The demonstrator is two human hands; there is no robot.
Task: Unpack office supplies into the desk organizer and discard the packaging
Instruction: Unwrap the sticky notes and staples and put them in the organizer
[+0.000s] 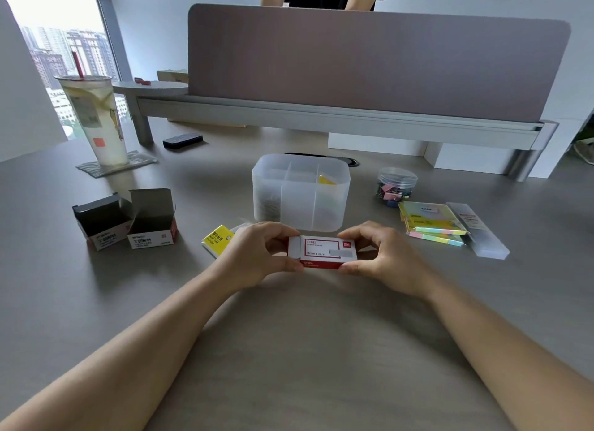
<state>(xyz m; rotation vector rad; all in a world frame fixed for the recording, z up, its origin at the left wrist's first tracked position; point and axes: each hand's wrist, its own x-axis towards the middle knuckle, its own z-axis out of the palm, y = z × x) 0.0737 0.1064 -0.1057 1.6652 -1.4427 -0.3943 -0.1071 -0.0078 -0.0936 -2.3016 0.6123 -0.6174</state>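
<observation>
Red-and-white staple box (324,252) is gripped by left hand (257,253) and right hand (382,257), just before the translucent desk organizer (300,191), two opened paper-clip boxes (128,218) leftward.

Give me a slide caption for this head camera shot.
Both hands, left and right, hold a red-and-white staple box before the translucent desk organizer.

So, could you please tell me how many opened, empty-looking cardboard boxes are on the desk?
2, side by side at the left: left box, right box. The organizer may hide others.
</observation>
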